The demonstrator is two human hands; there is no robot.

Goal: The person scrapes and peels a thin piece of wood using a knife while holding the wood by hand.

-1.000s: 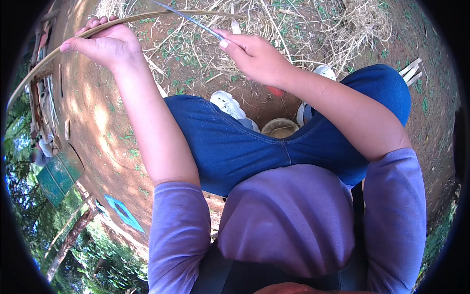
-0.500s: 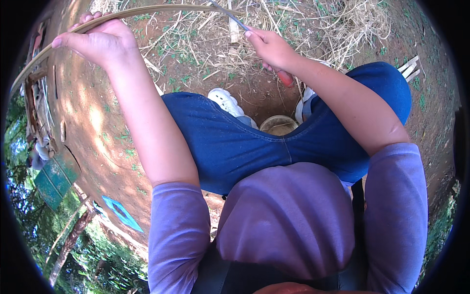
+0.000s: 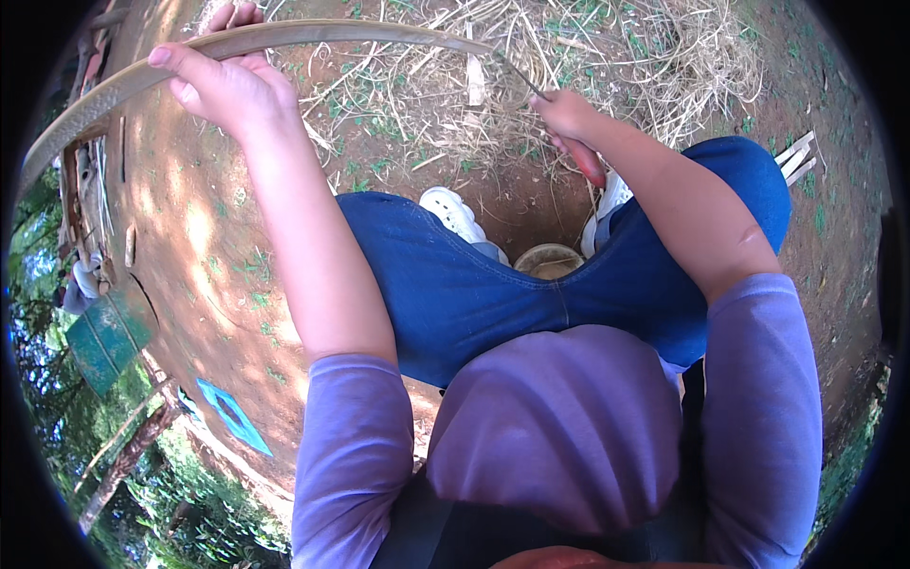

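Note:
A long, bowed strip of pale wood or bamboo arches across the top of the view and runs off at the left edge. My left hand grips it, the thumb on the near side and the fingertips beyond the far edge. In my right hand is a knife with a red handle, its thin dark blade pointing up and to the left. The blade's tip meets or overlaps the strip's right end; whether it is cutting in cannot be made out.
Straw-like shavings litter the ground ahead. Between my white shoes a round, pale object shows beyond my lap. Split wood pieces lie right of my knee. Farther left are a blue frame and a green panel.
My right hand has moved right and toward me with the knife. The left hand has shifted right, and the strip has turned to show more of its broad face.

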